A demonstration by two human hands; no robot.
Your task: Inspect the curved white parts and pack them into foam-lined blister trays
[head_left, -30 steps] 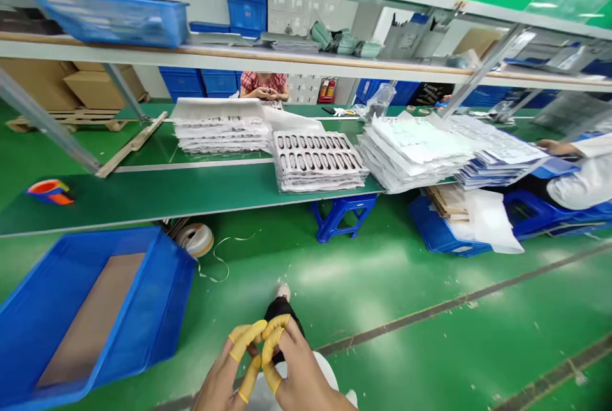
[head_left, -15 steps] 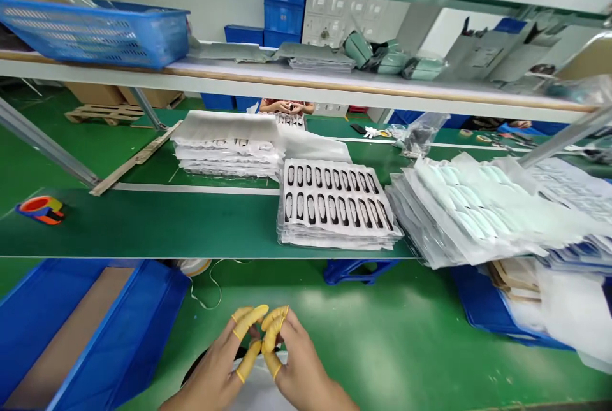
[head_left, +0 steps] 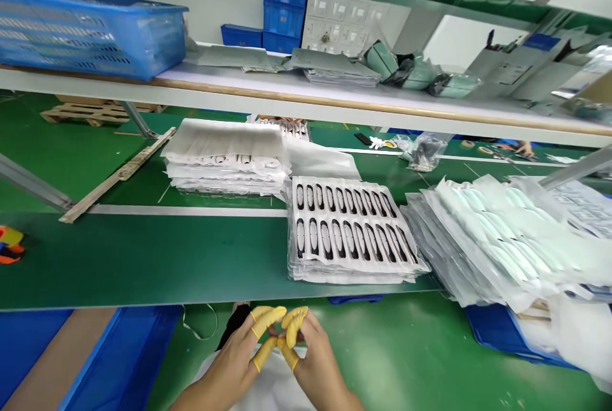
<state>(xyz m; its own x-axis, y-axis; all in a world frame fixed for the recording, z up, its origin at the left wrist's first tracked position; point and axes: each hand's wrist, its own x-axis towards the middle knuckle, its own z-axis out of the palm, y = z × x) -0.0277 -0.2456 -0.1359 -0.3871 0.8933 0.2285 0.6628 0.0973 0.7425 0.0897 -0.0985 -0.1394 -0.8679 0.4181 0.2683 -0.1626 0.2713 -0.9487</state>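
My left hand point(head_left: 243, 348) and my right hand point(head_left: 314, 348) meet low in the view, below the bench's front edge. Yellow finger cots cover the thumbs and several fingertips. Both hands are closed, thumbs drawn toward the fingers and fingertips touching or nearly so. Anything small between them is hidden, and I cannot make it out. Beyond the hands, nearest on the bench, is a stack of clear trays point(head_left: 356, 232) with two rows of black-rimmed, elongated oval parts on white sheeting. Part of a white garment or cloth point(head_left: 268, 380) shows beneath my wrists.
The green bench point(head_left: 143, 264) bears a white-wrapped stack point(head_left: 222, 162) behind and pale-green parts in trays point(head_left: 507, 226) at right. A tape dispenser point(head_left: 9, 244) sits far left. Overhead runs a shelf point(head_left: 306, 100) with a blue basket point(head_left: 95, 35). Blue bins point(head_left: 143, 353) flank me.
The view has shifted, so the bench sits lower and the tape dispenser slides toward the left edge. My hands stay together, a little further right in view, with their fingers similarly bent.
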